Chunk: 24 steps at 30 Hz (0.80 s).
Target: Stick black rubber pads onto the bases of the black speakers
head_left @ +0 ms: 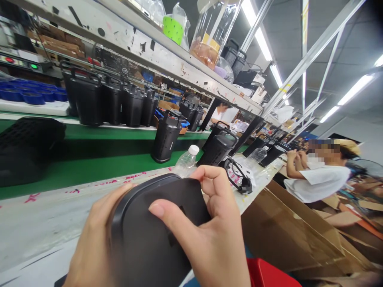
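Observation:
Close in front of me is a black plastic housing (120, 211) with a raised, rounded rim. A flat, matte black panel (155, 235) with a small dark slot covers its face; I cannot tell whether the panel is loose or part of the housing. My left hand (92, 239) is wrapped round the housing's left side, fingertips at the rim. With its thumb laid flat on the panel and fingers curled over the far right corner, my right hand (206, 227) grips the panel's edge. Just beyond stands a clear bottle (187, 161) with a white cap.
Black handled units (166, 137) stand on the green belt (98, 155) and behind it. A black cable (239, 177) lies on the bench at right. An open cardboard box (287, 223) and a red object (269, 273) are lower right. A co-worker (320, 179) sits farther right.

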Each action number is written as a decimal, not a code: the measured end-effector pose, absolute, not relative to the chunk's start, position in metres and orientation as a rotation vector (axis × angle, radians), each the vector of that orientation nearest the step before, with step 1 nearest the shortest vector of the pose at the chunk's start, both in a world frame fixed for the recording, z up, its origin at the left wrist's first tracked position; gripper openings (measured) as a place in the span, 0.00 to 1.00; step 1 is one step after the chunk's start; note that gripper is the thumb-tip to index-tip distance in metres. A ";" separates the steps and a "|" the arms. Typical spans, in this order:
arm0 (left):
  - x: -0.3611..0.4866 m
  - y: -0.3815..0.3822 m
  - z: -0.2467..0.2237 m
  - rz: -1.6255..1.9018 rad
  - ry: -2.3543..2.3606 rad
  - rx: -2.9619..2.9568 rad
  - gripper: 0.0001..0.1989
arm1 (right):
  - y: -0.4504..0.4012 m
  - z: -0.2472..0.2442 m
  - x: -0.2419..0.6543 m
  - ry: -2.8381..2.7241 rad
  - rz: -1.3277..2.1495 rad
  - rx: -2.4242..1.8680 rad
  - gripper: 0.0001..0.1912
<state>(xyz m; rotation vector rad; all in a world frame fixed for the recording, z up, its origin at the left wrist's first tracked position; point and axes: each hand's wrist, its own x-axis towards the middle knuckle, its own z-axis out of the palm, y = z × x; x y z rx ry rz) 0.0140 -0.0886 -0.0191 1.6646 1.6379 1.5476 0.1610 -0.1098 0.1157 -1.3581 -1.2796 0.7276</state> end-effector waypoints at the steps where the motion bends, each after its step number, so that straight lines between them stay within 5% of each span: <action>1: 0.014 -0.089 -0.018 1.544 1.603 1.604 0.40 | -0.110 0.115 0.160 -1.279 0.712 -1.365 0.23; 5: 0.016 -0.089 -0.012 1.570 1.591 1.459 0.47 | -0.111 0.113 0.158 -1.276 0.635 -1.368 0.22; 10: 0.023 -0.087 -0.009 1.667 1.572 1.360 0.29 | -0.106 0.108 0.160 -1.346 0.521 -1.294 0.22; 16: 0.027 -0.091 0.004 1.643 1.558 1.331 0.39 | -0.101 0.100 0.162 -1.432 0.392 -1.240 0.22; 24: 0.028 -0.086 0.020 1.627 1.580 0.988 0.18 | -0.102 0.095 0.161 -1.469 0.256 -1.254 0.23</action>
